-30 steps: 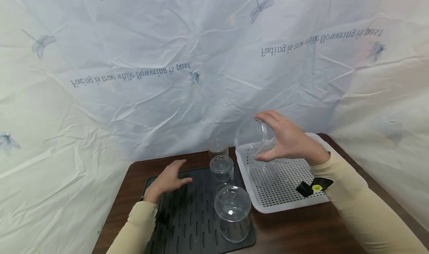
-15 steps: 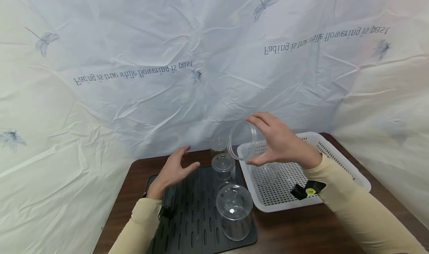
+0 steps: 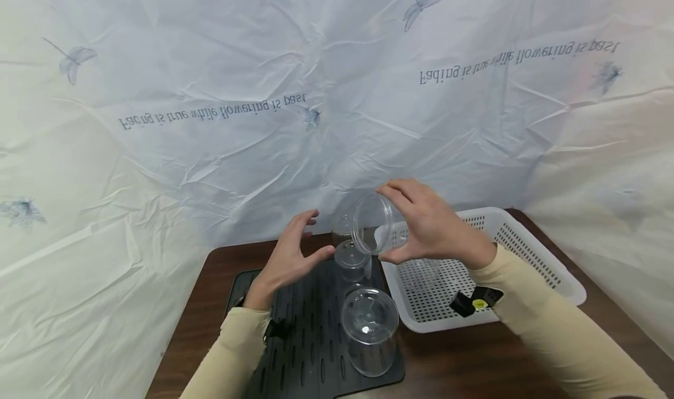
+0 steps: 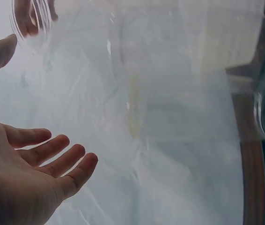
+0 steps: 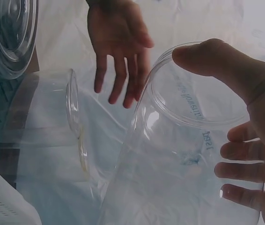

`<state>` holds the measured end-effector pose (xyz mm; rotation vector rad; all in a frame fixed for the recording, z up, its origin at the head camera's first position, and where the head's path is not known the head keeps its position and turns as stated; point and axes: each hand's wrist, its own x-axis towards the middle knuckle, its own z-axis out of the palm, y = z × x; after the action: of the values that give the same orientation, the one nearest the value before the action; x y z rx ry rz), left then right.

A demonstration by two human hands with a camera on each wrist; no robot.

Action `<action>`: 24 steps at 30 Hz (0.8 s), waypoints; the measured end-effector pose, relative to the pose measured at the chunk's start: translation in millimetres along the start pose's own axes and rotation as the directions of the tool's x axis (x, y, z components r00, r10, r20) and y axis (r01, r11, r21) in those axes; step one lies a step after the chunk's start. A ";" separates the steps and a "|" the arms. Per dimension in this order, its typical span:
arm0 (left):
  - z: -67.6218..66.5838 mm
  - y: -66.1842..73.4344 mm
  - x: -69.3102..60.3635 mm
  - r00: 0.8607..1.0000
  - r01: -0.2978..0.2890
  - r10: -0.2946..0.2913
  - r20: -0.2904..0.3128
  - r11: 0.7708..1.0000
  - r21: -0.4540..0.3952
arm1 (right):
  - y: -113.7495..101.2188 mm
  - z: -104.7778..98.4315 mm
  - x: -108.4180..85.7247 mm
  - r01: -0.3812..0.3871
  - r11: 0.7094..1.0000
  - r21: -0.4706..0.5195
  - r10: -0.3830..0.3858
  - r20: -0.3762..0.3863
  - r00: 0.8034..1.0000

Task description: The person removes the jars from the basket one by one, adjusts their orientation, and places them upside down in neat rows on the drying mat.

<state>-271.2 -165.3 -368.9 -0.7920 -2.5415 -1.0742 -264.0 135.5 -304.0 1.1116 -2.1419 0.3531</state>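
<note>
My right hand [image 3: 429, 226] grips a clear cylindrical jar [image 3: 371, 223] from the side, holding it tilted above the back of the dark mat. In the right wrist view the thumb lies at the ringed end of this jar [image 5: 170, 164], the fingers along its far side. To its left, my left hand [image 3: 292, 253] hovers with spread fingers, touching nothing. Beneath the hands, other clear jars stand in a row along the mat's right side: a large jar [image 3: 368, 334] in front, a smaller jar [image 3: 351, 261] behind. One more jar [image 3: 342, 219] at the back is partly hidden.
The dark grooved mat [image 3: 310, 334] lies on a brown wooden table [image 3: 447, 352]. On the right stands a white perforated basket [image 3: 416, 327], with something clear and hard to make out inside. A pale printed sheet [image 3: 237, 171] hangs close behind the table.
My right hand has carried the jar leftward from over the basket to above the mat. My left hand has risen and moved right, towards the jar.
</note>
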 end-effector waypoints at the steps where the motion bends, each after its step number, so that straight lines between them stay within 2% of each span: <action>1: 0.6 3.3 1.0 1.000 -0.010 0.010 -0.002 1.000 -0.005 | -0.3 0.8 0.5 0.001 1.000 -0.005 -0.001 0.000 1.000; 7: 3.5 17.9 6.5 0.997 -0.080 0.080 -0.020 0.996 -0.037 | -3.2 5.5 2.2 0.021 0.999 -0.034 -0.021 0.004 1.000; 16: 8.4 31.5 14.2 0.991 -0.132 0.129 -0.036 0.988 -0.083 | -7.0 11.7 4.8 0.033 0.993 -0.115 -0.035 -0.015 0.999; 24: 14.0 45.9 17.3 0.985 -0.174 0.171 -0.040 0.981 -0.082 | -12.2 15.3 5.8 0.073 0.987 -0.141 -0.076 -0.015 0.997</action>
<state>-259.2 -122.1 -344.4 -0.9884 -2.3634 -1.1346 -263.5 116.7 -312.0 1.0991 -2.0664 0.1752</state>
